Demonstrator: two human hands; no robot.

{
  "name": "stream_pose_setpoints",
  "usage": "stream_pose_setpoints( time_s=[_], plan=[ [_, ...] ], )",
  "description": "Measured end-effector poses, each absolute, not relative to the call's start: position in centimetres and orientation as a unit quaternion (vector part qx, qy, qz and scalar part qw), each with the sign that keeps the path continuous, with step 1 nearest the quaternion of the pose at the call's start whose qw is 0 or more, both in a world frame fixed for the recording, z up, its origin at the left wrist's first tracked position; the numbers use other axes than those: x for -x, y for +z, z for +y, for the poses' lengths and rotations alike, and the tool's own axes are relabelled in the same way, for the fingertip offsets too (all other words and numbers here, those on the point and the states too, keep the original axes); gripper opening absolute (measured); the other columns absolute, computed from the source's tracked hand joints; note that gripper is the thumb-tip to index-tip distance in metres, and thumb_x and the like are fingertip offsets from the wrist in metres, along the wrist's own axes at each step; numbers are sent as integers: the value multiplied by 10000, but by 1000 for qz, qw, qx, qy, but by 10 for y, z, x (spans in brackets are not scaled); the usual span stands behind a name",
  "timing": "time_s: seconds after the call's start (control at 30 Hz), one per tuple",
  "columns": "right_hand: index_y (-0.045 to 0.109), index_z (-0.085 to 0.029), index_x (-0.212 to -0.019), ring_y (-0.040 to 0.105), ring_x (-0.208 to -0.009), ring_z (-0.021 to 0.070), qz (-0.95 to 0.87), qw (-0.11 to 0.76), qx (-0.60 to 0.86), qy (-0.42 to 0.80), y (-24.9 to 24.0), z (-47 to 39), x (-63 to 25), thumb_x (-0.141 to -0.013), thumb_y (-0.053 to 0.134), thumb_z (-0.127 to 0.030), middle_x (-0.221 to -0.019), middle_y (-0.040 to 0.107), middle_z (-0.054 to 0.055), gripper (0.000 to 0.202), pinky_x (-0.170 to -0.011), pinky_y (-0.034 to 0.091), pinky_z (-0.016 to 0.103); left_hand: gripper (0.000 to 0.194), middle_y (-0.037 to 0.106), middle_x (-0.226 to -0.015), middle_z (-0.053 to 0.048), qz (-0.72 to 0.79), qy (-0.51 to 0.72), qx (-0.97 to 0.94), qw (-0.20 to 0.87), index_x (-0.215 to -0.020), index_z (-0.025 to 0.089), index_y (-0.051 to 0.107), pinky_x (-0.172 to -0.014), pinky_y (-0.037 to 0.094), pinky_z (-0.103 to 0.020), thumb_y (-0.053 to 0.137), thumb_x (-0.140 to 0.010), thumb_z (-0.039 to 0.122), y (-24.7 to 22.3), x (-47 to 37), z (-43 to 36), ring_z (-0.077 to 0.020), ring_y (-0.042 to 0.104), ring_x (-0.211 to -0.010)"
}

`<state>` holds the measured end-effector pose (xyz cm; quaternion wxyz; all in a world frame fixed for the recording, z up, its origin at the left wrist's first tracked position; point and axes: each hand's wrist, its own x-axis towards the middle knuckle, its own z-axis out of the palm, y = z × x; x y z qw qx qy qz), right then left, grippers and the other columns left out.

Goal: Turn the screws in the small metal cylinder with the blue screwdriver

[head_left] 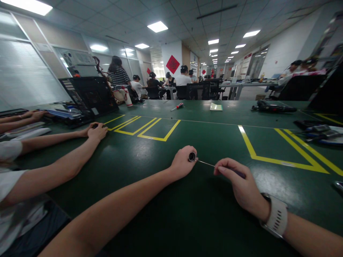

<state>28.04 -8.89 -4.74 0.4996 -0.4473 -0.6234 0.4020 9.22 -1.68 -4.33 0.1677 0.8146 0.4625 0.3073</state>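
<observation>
My left hand (pixel 183 162) is closed around a small dark cylindrical part (pixel 192 156) with a metallic ring at its open end, which faces me. The rest of that part is hidden by my fingers. In my right hand (pixel 238 182), a screwdriver (pixel 206 163) with a dark handle lies between thumb and fingers. Its thin metal shaft points left, and the tip meets the edge of the part or my left fingers; I cannot tell which. Both hands are just above the green tabletop (pixel 160 214).
At left, a co-worker's hands (pixel 98 131) hold a small dark thing. Yellow tape outlines (pixel 152 137) mark the table. Farther back lie a red-handled screwdriver (pixel 177 106), a pale notepad (pixel 215 106) and a black power tool (pixel 272 106). More tools (pixel 321 132) lie at right.
</observation>
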Motion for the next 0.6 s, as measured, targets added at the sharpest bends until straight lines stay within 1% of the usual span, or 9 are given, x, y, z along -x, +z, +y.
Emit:
stream_pose_setpoints(
  time_s=[0.13, 0.23, 0.37, 0.43, 0.5, 0.6],
  plan=[
    [597, -202, -736, 541, -733, 188, -618, 461, 492, 404, -42, -88, -278, -814, 515, -340, -709, 584, 2, 179, -680, 393, 339, 71, 542, -781, -5, 459, 331, -808, 164, -754, 158, 535, -652, 404, -271, 576, -709, 121, -46, -91, -15, -147, 513, -726],
    [591, -195, -714, 540, -719, 195, -610, 442, 522, 401, -39, -87, -275, -796, 504, -345, -697, 584, 8, 192, -673, 390, 348, 115, 550, -760, 1, 444, 334, -815, 167, -747, 157, 544, -651, 408, -265, 544, -675, 68, -48, -91, -14, -140, 519, -709],
    [596, -193, -719, 551, -715, 199, -601, 447, 526, 402, -39, -86, -275, -786, 507, -347, -695, 590, 14, 190, -680, 402, 358, 129, 562, -721, 8, 423, 326, -827, 178, -717, 159, 552, -629, 406, -255, 527, -647, 53, -48, -91, -15, -138, 530, -688],
    [603, -193, -749, 566, -757, 206, -592, 471, 522, 394, -40, -85, -276, -794, 509, -363, -736, 608, 24, 199, -707, 416, 363, 120, 567, -720, 5, 421, 323, -829, 177, -716, 159, 555, -625, 405, -256, 528, -651, 62, -47, -92, -16, -142, 534, -690],
    [613, -195, -810, 579, -828, 218, -590, 483, 529, 374, -41, -84, -276, -805, 507, -383, -825, 632, 43, 216, -748, 427, 375, 112, 570, -727, 1, 425, 324, -828, 171, -724, 157, 557, -629, 408, -260, 533, -656, 71, -47, -92, -16, -146, 537, -696],
    [616, -202, -913, 586, -903, 237, -621, 438, 550, 348, -41, -82, -273, -805, 511, -368, -952, 644, 65, 224, -797, 437, 407, 102, 572, -738, -5, 435, 333, -821, 160, -734, 154, 557, -645, 415, -265, 538, -667, 80, -48, -92, -15, -148, 537, -704]
  ],
)
